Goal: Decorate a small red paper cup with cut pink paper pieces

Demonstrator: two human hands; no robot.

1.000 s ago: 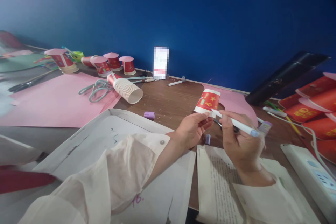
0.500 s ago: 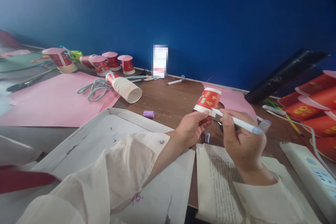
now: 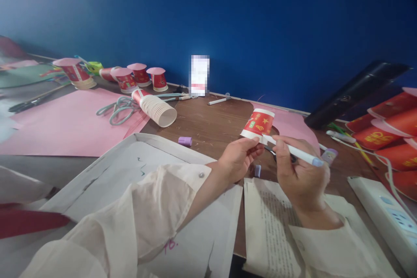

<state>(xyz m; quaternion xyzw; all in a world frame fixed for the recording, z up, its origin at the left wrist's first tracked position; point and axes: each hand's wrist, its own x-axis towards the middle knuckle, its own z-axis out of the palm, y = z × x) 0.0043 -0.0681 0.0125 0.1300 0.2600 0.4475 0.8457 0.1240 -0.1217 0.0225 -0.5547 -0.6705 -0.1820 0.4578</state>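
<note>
My left hand [image 3: 239, 158] pinches the white rim of a red paper cup [image 3: 260, 122], which is held upside down and slightly tilted. Gold and green designs, among them a star, cover its side. In my right hand [image 3: 301, 173] is a white marker [image 3: 298, 152] with a pale blue end, gripped like a pen. Its tip meets or nearly meets the cup's lower right side. Below the hands lies a small pale blue cap [image 3: 257, 170]. Partly hidden behind my right hand are dark scissors [image 3: 271, 149].
A stack of paper cups [image 3: 159, 110] lies by a grey cord on pink paper [image 3: 74, 126]. Several red cups with pink tops [image 3: 156, 79] stand at the back left. Nearer are a white box lid [image 3: 130, 173], printed pages [image 3: 270, 234] and a power strip [image 3: 387, 213]. A lit phone [image 3: 199, 74] leans against the wall.
Hardly anything differs. Both hands keep their grip on the cup and the marker in nearly the same place, and the view has shifted very slightly.
</note>
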